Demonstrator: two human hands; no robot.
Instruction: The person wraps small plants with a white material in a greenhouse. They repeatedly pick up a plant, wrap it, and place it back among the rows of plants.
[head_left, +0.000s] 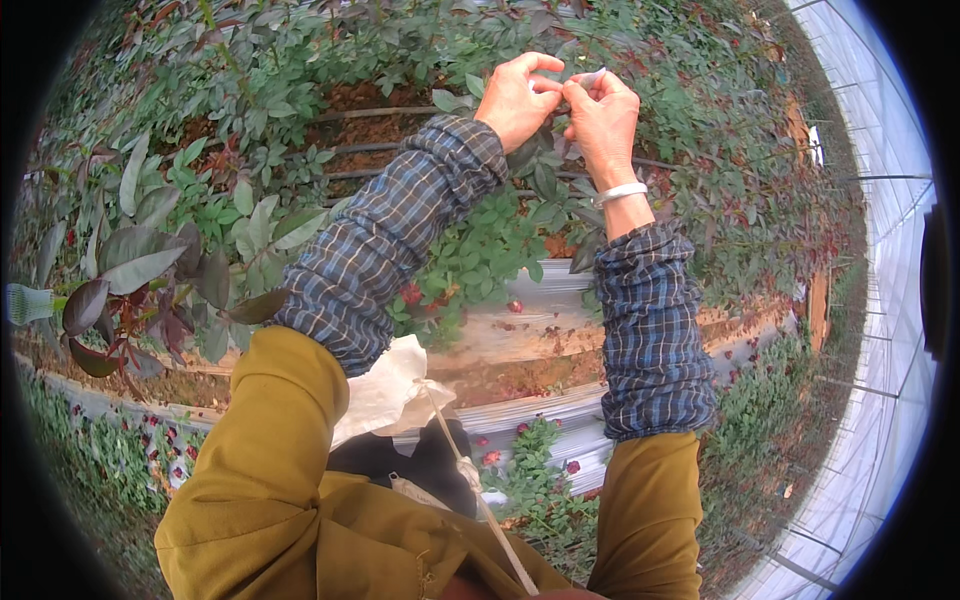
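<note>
Both of my hands meet at the top of the view, just above the leafy stems of a rose bush (546, 180). My right hand (604, 127), with a pale bangle (619, 193) at the wrist, pinches a thin greyish-white piece of material (591, 78) between thumb and fingers. My left hand (516, 101) is curled beside it, fingertips close to the right thumb. A small white bit (532, 85) shows between the left fingers; most of it is hidden. Dark foliage lies right under the fingertips, and whether they touch a stem there is unclear.
A tall rose stem at left bears a pale mesh bud net (30, 304). A whitish cloth pouch (386, 386) hangs by a knotted cord (469, 472) at my waist. Drip pipes (375, 112) cross the soil. Fallen red blooms (491, 457) lie by plastic mulch (555, 405).
</note>
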